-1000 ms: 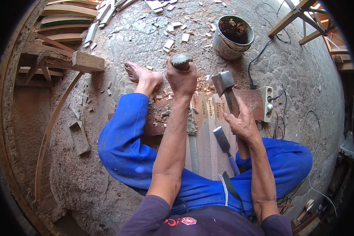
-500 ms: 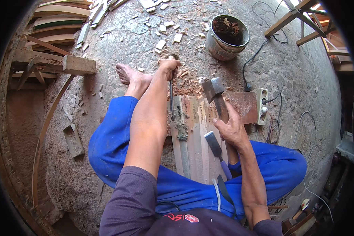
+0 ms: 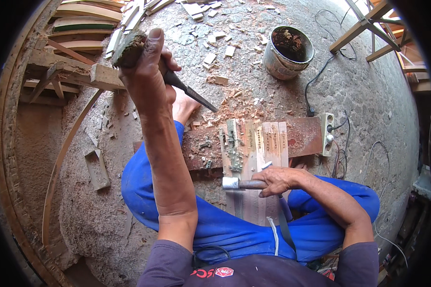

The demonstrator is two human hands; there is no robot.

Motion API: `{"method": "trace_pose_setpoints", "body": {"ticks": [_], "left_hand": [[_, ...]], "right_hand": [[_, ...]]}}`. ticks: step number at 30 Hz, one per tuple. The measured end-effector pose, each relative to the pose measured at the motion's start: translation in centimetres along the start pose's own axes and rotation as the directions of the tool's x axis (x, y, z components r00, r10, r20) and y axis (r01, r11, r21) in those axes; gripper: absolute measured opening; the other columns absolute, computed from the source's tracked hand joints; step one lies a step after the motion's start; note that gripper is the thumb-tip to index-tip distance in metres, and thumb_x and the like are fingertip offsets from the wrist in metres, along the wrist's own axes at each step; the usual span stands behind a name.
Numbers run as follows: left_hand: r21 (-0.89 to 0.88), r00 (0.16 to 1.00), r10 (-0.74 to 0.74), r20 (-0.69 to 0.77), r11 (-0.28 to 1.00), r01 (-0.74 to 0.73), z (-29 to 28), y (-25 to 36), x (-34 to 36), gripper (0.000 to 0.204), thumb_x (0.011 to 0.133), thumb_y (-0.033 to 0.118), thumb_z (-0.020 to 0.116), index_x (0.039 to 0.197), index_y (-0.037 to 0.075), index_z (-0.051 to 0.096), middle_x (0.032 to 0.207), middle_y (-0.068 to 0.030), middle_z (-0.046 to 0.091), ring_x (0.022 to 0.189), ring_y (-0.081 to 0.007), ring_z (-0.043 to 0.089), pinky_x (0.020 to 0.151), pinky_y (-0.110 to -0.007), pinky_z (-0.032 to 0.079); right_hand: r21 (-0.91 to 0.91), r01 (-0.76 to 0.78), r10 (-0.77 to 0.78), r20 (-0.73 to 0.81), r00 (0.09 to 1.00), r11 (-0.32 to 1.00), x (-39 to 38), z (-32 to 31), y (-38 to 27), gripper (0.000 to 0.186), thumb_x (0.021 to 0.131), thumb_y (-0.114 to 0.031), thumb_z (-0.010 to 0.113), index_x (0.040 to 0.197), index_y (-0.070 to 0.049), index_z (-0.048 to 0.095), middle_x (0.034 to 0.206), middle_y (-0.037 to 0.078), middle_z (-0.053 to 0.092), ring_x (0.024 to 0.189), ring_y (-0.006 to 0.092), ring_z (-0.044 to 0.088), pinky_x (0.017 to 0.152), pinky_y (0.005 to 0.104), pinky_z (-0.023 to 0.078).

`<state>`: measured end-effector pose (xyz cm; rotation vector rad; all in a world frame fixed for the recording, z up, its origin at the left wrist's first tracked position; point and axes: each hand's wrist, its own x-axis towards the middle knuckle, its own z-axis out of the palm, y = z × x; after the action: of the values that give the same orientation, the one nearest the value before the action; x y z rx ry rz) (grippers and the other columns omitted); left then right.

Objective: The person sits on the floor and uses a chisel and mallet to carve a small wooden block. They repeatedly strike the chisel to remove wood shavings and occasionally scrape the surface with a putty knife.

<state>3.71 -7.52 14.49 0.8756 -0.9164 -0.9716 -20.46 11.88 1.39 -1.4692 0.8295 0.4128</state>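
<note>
My left hand is raised well above the floor and closed around the worn wooden handle of a chisel. Its dark blade slants down to the right, clear of the wood. Below it, several pale wooden strips lie side by side across a reddish board, with carved, chipped marks on the left strip. My right hand grips a hammer by its handle, and the metal head rests on the near end of the strips. My bare foot sits beyond the board.
A metal bucket of debris stands at the back right. A white power strip with cables lies at the board's right end. Wood chips litter the concrete floor. A small wooden block lies left. More tools rest on my blue-trousered lap.
My left hand lifted the chisel off the strips and up toward the camera. My right hand brought the hammer down from beside the board onto the near end of the strips.
</note>
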Motion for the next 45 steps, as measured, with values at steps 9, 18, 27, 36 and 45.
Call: {"method": "trace_pose_setpoints", "body": {"ticks": [9,18,27,36,45], "left_hand": [[-0.013,0.994,-0.106,-0.032,0.994,0.105,-2.1,0.2,-5.0,0.018,0.091,0.013,0.078,0.082,0.007,0.064,0.063,-0.0006,0.054,0.049,-0.0102,0.049,0.046,-0.028,0.044],[0.179,0.955,-0.034,0.296,0.984,-0.021,0.5,-3.0,-10.3,0.024,0.085,0.02,0.087,0.092,0.006,0.069,0.079,0.0003,0.067,0.072,-0.0075,0.061,0.065,-0.027,0.051],[0.237,0.914,-0.111,0.389,0.971,0.017,5.9,-3.7,-13.7,0.032,0.086,0.018,0.085,0.104,0.002,0.064,0.093,-0.0018,0.07,0.083,-0.0098,0.064,0.073,-0.026,0.052],[0.185,0.962,-0.079,0.263,0.982,0.03,2.6,-3.8,-13.2,0.047,0.082,0.017,0.089,0.113,0.003,0.057,0.098,-0.0021,0.063,0.088,-0.0095,0.059,0.076,-0.027,0.052],[0.301,0.941,-0.125,0.314,0.953,0.027,-1.2,-6.2,-13.8,0.033,0.084,0.024,0.087,0.074,0.003,0.064,0.068,0.0019,0.063,0.061,-0.0103,0.057,0.06,-0.033,0.049]], "right_hand": [[0.07,-0.288,0.173,-0.92,0.351,0.955,2.6,-12.4,1.2,0.049,0.085,-0.024,0.074,0.128,-0.009,0.057,0.101,0.02,0.071,0.097,0.0357,0.07,0.089,0.0474,0.054],[0.411,0.396,0.252,-0.883,0.395,0.821,-4.7,-3.9,-1.2,0.052,0.089,-0.021,0.076,0.132,-0.002,0.055,0.08,0.0,0.062,0.056,0.0078,0.055,0.049,0.0246,0.047],[0.241,0.453,0.145,-0.961,0.236,0.859,-9.4,0.1,-1.7,0.052,0.09,-0.026,0.077,0.13,-0.001,0.057,0.085,0.005,0.067,0.069,0.0116,0.064,0.062,0.0291,0.054],[0.415,0.826,0.188,-0.91,0.37,0.382,-8.6,2.2,-3.0,0.055,0.089,-0.009,0.072,0.134,-0.003,0.043,0.078,0.003,0.059,0.047,0.0103,0.054,0.04,0.0281,0.048],[0.445,0.784,0.098,-0.888,0.45,0.432,-8.3,2.0,-6.6,0.054,0.091,-0.013,0.072,0.134,-0.001,0.041,0.065,0.001,0.054,0.043,0.0082,0.05,0.038,0.0262,0.045]]}}
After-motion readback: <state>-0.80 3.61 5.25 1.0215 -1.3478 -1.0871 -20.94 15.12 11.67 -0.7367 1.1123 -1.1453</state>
